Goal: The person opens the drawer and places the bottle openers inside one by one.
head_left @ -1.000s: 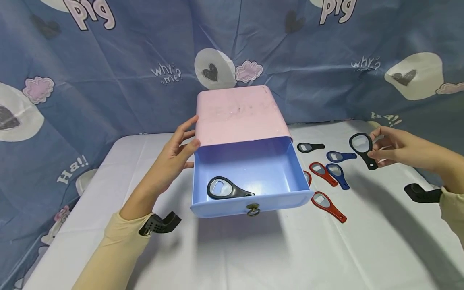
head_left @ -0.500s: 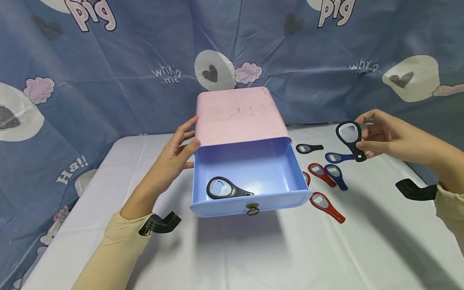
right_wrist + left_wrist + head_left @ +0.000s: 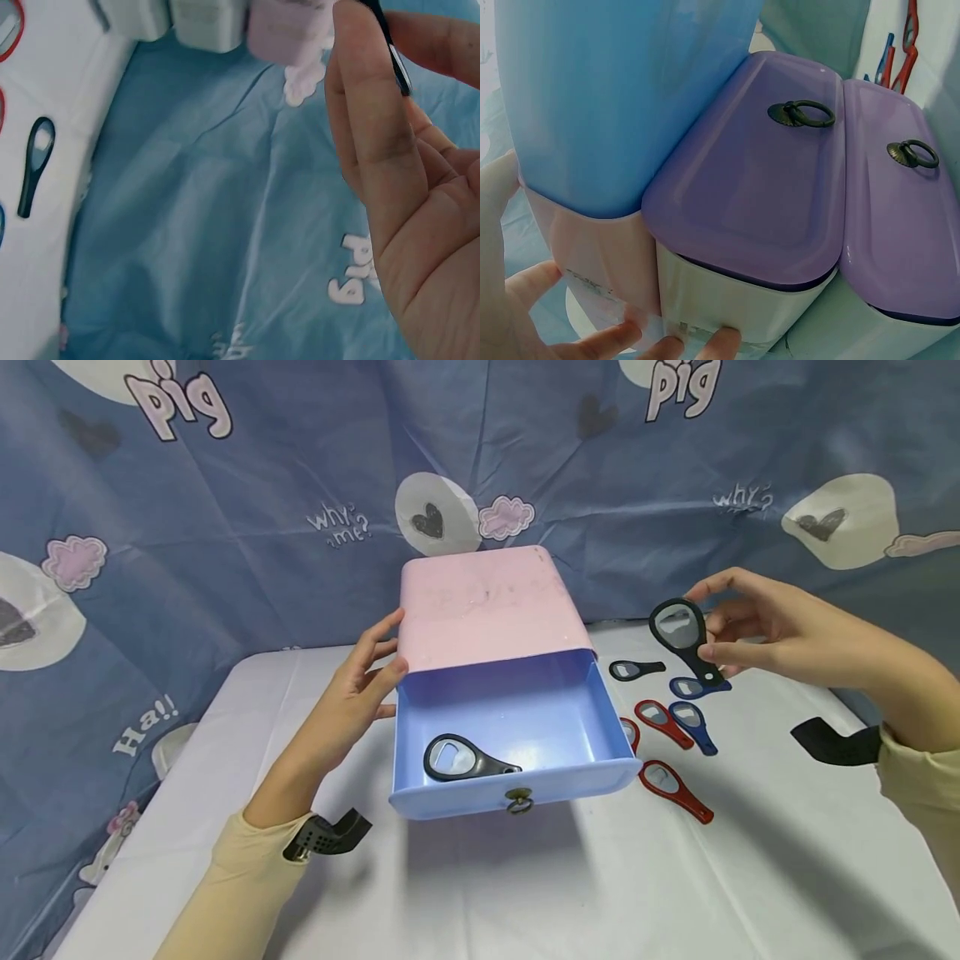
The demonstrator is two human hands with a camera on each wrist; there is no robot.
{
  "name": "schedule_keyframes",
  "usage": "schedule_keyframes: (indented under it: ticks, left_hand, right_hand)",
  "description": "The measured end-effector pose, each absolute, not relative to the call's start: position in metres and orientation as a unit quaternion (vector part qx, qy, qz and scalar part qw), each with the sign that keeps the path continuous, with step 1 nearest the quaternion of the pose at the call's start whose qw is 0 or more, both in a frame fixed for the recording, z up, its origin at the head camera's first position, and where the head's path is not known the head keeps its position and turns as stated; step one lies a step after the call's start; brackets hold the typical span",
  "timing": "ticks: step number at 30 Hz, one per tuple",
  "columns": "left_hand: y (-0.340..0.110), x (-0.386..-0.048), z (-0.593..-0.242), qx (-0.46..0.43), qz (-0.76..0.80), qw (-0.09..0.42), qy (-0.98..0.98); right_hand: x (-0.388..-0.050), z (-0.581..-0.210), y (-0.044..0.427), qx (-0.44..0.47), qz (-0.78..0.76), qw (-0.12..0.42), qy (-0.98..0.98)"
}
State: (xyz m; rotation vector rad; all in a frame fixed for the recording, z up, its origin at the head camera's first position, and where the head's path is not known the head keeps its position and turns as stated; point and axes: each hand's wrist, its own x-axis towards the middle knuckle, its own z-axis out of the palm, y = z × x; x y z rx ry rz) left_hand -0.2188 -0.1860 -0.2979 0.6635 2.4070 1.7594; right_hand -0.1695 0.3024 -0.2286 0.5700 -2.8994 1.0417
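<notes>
A pink drawer box [image 3: 491,606] stands with its light blue top drawer [image 3: 517,714] pulled out; a black bottle opener [image 3: 465,758] lies inside. The left hand [image 3: 348,706] rests its spread fingers on the box's left side; in the left wrist view, the left hand [image 3: 592,330] touches the pale casing beside two purple drawers [image 3: 757,172] with ring handles. The right hand [image 3: 780,627] pinches another black opener [image 3: 678,628] by its handle, held above the table to the right of the box. In the right wrist view, the right hand [image 3: 412,172] partly hides that opener.
Right of the box on the white table [image 3: 525,893] lie a black opener [image 3: 636,670], blue openers [image 3: 692,718] and several red openers [image 3: 675,789]. A blue patterned cloth [image 3: 285,460] hangs behind the table.
The right hand has moved left toward the box and slightly up, carrying its black opener. The left hand stays on the box, and the view has shifted slightly.
</notes>
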Motion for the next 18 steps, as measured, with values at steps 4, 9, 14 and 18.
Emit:
schedule_keyframes:
  ticks: [4,9,14,18]
  left_hand:
    - [-0.186,-0.218,-0.299,0.218,0.578,0.041,0.786]
    - [-0.186,-0.219,-0.298,0.219,0.581,0.040,0.783]
    - [-0.186,-0.220,-0.300,0.221,0.581,0.043,0.782]
    - [-0.187,-0.220,-0.301,0.217,0.578,0.044,0.785]
  right_hand:
    - [-0.171,-0.220,0.293,0.196,0.320,-0.007,-0.927]
    - [-0.170,-0.210,0.282,0.215,0.317,-0.010,-0.924]
    - [-0.167,-0.202,0.268,0.232,0.314,-0.009,-0.921]
    - [-0.168,-0.197,0.259,0.263,0.323,-0.018,-0.909]
